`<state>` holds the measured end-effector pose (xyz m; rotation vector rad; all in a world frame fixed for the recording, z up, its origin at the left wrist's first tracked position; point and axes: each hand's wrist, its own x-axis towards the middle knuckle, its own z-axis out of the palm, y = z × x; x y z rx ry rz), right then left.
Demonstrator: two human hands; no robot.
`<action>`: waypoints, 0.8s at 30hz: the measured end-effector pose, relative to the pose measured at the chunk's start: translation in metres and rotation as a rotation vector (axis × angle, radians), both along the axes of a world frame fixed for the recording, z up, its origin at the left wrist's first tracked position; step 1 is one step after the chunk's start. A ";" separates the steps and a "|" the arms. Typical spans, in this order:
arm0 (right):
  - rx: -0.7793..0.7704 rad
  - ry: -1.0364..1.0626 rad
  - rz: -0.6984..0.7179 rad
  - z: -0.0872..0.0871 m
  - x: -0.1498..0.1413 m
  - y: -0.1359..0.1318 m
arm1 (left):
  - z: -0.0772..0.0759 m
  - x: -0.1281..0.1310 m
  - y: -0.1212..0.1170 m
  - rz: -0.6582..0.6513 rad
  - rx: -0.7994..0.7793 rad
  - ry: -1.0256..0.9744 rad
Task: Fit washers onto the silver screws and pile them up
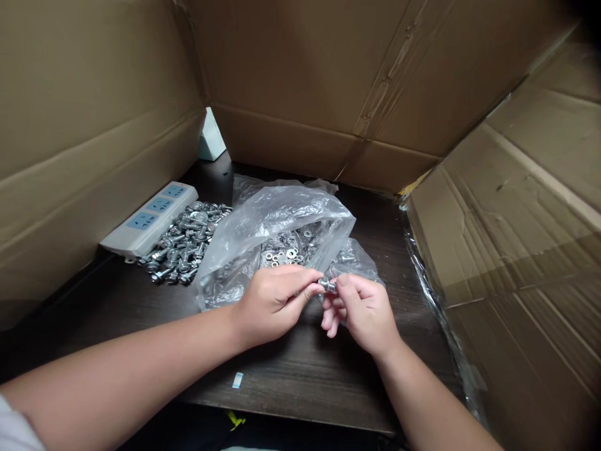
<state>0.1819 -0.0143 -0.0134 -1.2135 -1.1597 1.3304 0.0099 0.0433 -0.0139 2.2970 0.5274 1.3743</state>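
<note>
Between my two hands a small silvery bolt [328,285] is held roughly level above the front of the plastic bag. My left hand [279,299] pinches its left end between thumb and fingertips. From the other side, the thumb and index finger of my right hand [361,307] close on its right end, while the other fingers curl below. Fingertips hide part of the bolt, so I cannot tell whether a washer is on it. Just beyond the hands, loose washers [291,254] lie in the opening of a clear plastic bag [267,216].
A heap of bolts [185,241] lies left of the bag, against a white power strip [150,216]. Cardboard walls [305,75] surround the dark wooden table [300,382] at the back and sides. A small white-and-blue slip [237,380] lies near the front edge.
</note>
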 end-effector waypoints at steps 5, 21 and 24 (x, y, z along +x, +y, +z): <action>0.083 0.078 -0.054 -0.001 0.000 0.000 | 0.002 0.000 0.000 0.040 -0.028 -0.028; 0.199 -0.024 -0.012 0.002 -0.001 -0.003 | 0.003 -0.001 -0.001 0.030 -0.046 -0.002; 0.142 -0.034 0.033 0.000 0.001 -0.002 | 0.003 -0.001 -0.002 0.013 -0.036 -0.013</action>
